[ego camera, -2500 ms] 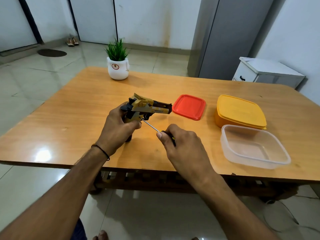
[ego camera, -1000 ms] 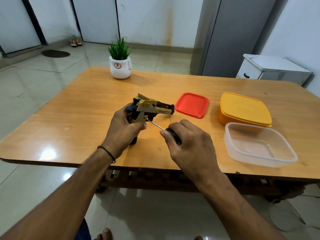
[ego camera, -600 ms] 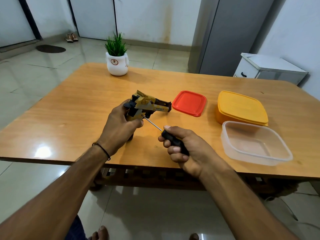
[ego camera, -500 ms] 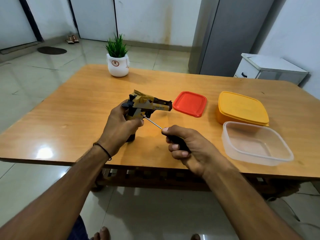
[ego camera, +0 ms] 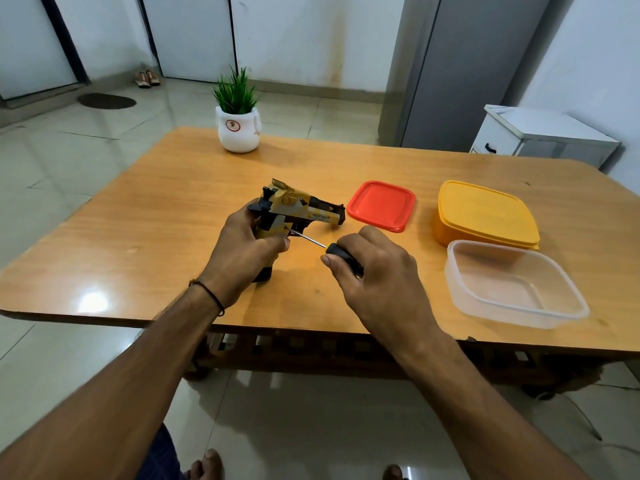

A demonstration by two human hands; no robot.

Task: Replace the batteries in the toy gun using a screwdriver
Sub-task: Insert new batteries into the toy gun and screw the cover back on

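Gripping the toy gun (ego camera: pixel 298 209) by its handle, the left hand (ego camera: pixel 242 251) holds it upright over the wooden table (ego camera: pixel 166 209), with the barrel pointing right toward the red lid (ego camera: pixel 381 205). The fingers of that hand are curled round the grip. The butt sits on or just above the tabletop, and contact cannot be confirmed. The right hand (ego camera: pixel 381 275) grasps the black handle of the screwdriver (ego camera: pixel 308 239), with thumb and fingers closed round it. The metal shaft runs up and left, its tip set against the side of the gun's grip, just above the left thumb. Right of the gun the red lid lies flat, with a closed yellow container (ego camera: pixel 485 216) beside it and an open clear container (ego camera: pixel 512 285) nearer the front edge — both containers well apart from the hands. A potted plant (ego camera: pixel 237 126) stands at the far edge.
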